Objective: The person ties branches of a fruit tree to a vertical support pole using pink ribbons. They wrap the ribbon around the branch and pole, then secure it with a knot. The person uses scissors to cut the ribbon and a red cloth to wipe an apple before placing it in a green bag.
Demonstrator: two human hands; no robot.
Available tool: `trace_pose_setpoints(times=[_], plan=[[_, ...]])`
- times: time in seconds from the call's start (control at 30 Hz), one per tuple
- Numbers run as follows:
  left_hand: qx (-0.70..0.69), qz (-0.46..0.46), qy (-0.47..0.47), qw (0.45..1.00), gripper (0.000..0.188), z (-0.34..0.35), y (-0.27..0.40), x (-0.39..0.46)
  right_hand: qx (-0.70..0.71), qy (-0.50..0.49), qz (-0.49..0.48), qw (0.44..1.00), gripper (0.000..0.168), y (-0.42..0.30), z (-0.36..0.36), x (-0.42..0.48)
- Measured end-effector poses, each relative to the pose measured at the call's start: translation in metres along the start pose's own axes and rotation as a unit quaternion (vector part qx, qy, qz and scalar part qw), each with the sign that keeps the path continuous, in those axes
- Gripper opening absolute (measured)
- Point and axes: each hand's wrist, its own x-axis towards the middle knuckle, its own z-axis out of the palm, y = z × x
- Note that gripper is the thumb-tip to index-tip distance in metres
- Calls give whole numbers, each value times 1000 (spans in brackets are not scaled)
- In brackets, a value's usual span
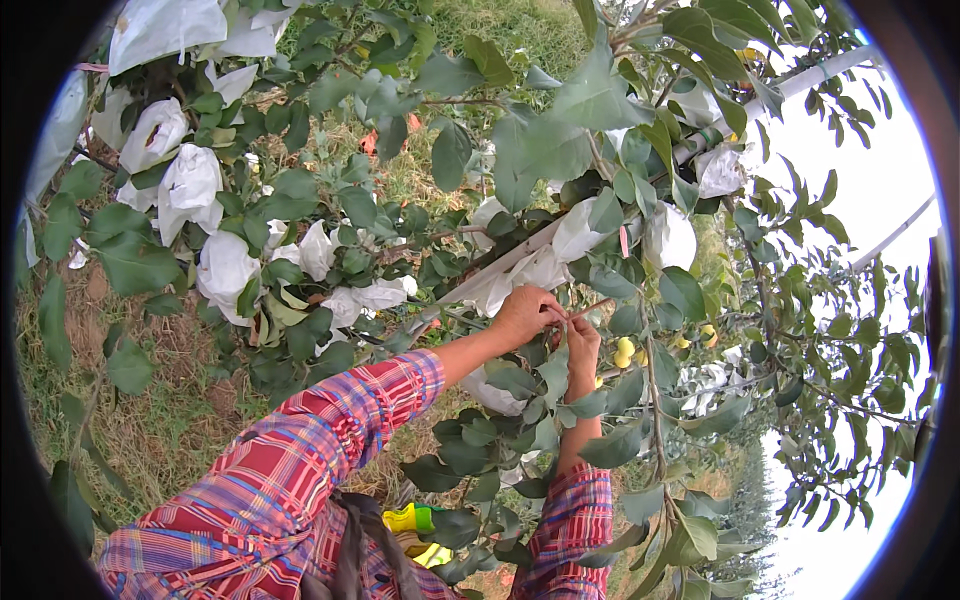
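Observation:
My left hand (525, 319) reaches in from the left, its thumb and fingertips pinched together. Against those fingertips, my right hand (582, 346) comes up from below with its fingers closed too. Between them is a thin reddish-brown strip or twig (591, 308), its free end sticking out to the right; the gripped part is hidden by the fingers. White fruit bags (544, 270) hang just above the left hand. Small yellow fruits (624, 351) sit to the right of my right hand. Leaves (555, 375) partly cover my right wrist and forearm.
A pale pole (510, 259) runs diagonally behind the hands. More white bags (225, 270) hang among branches on the left. A leafy branch (654, 390) passes right of my right arm. A pink ribbon (624, 241) hangs above. A yellow-and-green object (409, 519) shows near my body.

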Motion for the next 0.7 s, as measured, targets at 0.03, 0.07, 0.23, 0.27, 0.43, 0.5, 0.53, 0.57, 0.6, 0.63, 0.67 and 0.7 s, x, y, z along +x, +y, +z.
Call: trace_pose_setpoints(times=[0.03,0.07,0.23,0.27,0.43,0.5,0.53,0.57,0.6,0.63,0.67,0.7], plan=[[35,9,10,999,13,0,0,1,-6,-6,8,1000,11,-4,1,-5],[59,29,24,998,13,1,0,1,-5,-18,-37,999,11,-6,2,-11],[159,45,1,986,14,-4,2,5,-148,90,-145,974,13,-13,1,-31],[64,-23,-44,997,15,-5,5,4,-154,58,-132,977,15,-13,0,-33],[-84,-134,-130,979,25,-11,23,1,-199,9,-190,961,16,-13,-1,-36],[-7,-120,-133,984,23,-14,28,3,-288,34,-153,945,14,-16,-6,-35],[29,-108,-131,985,23,-16,29,4,-358,33,-256,898,12,-19,-11,-34],[-4,-91,-73,993,24,-17,30,4,-431,42,-315,845,11,-22,-17,-30],[-37,-68,-9,997,27,-18,30,2,-501,59,-381,775,9,-22,-23,-28],[-77,-70,42,994,30,-19,29,1,-547,20,-376,748,8,-20,-27,-24],[-58,-69,30,995,31,-22,27,-2,-592,-14,-381,710,8,-15,-29,-20],[-84,-100,5,991,28,-24,26,-6,-633,-48,-384,670,8,-8,-32,-14]])
